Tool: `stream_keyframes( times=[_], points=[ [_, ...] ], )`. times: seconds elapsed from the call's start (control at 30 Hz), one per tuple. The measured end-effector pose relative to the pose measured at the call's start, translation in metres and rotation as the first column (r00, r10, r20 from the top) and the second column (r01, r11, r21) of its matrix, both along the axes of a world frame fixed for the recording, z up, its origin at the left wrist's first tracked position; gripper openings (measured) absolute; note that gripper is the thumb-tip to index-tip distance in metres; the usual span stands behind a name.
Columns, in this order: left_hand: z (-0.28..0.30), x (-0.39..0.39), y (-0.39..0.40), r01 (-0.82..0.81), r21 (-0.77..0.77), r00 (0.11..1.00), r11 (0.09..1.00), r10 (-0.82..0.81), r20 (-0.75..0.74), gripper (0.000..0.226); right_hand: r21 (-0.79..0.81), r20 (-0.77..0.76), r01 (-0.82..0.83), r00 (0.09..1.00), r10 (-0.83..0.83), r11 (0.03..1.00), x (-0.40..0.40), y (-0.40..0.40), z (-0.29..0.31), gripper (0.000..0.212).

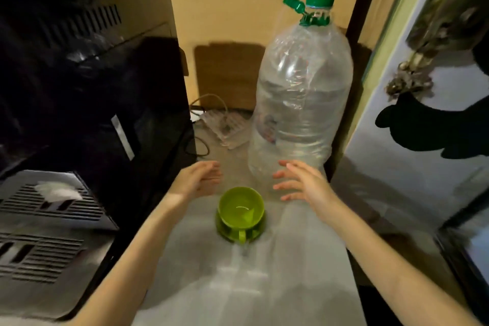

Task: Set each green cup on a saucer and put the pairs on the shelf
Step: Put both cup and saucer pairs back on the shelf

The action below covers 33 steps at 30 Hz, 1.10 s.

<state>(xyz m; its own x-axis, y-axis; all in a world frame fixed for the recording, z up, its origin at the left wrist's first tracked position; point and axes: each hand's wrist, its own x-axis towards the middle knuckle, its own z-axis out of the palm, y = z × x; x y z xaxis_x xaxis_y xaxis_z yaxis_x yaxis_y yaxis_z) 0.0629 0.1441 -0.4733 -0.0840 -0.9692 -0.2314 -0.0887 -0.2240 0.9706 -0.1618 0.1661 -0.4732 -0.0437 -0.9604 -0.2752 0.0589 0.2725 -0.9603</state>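
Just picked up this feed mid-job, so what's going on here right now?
A person is working bare-handed at a pale surface. One green cup already sits on its green saucer, handle toward the person. Both hands are open and empty: the left hand is just left of and beyond the cup, the right hand to its right, neither touching it. A big clear water bottle with a green cap stands right behind. No other cup or saucer is in view.
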Motion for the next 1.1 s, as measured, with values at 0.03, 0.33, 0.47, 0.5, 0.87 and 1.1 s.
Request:
stream_keyframes(
  times=[0.03, 0.33, 0.47, 0.5, 0.87, 1.1],
  points=[
    [-0.018, 0.001, 0.002, -0.024, 0.036, 0.999, 0.999, 0.023, 0.023, 0.034, 0.046, -0.001, 0.020, 1.000, -0.020, 0.999, 0.003, -0.001, -0.019, 0.017],
    [-0.124, 0.004, -0.001, -0.204, 0.354, 0.975, 0.913, 0.155, 0.161, 0.032, 0.293, -0.162, 0.098, 0.985, -0.052, 0.951, 0.012, -0.012, -0.118, 0.026],
    [-0.126, 0.004, -0.003, -0.126, 0.420, 0.991, 0.899, 0.092, 0.101, 0.030, 0.380, -0.135, 0.052, 0.991, -0.001, 0.924, 0.013, -0.015, -0.130, 0.036],
    [-0.127, 0.006, -0.004, -0.100, 0.423, 0.994, 0.901, 0.072, 0.082, 0.030, 0.397, -0.111, 0.031, 0.994, 0.015, 0.917, 0.013, -0.016, -0.131, 0.036],
    [-0.134, 0.002, -0.015, 0.046, 0.335, 0.989, 0.941, -0.092, 0.120, 0.042, 0.352, -0.129, -0.048, 0.987, 0.099, 0.935, 0.020, -0.023, -0.138, 0.032],
    [-0.118, 0.001, -0.012, 0.055, 0.298, 0.996, 0.953, -0.031, -0.087, 0.037, 0.251, -0.058, -0.036, 0.997, 0.053, 0.967, 0.013, -0.013, -0.114, 0.031]
  ],
)
